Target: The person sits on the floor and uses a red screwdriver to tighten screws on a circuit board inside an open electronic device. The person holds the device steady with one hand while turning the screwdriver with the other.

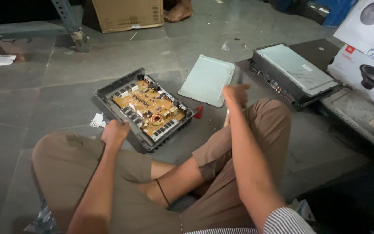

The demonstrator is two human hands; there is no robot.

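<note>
Head view: left hand (114,132) clamps the near edge of a dark, ribbed metal amplifier chassis (143,110) on the stone floor (35,95), its tan circuit board (149,107) exposed. Right hand (235,93) is blurred, grip unclear, beside a flat pale cover plate (207,80).

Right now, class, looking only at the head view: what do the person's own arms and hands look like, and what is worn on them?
Both forearms are bare. The left hand and right hand wear no gloves; no rings or watch show. A striped sleeve, light with thin dark lines, is pushed up on the right arm. The right hand is motion-blurred, so its finer details cannot be told.
</note>
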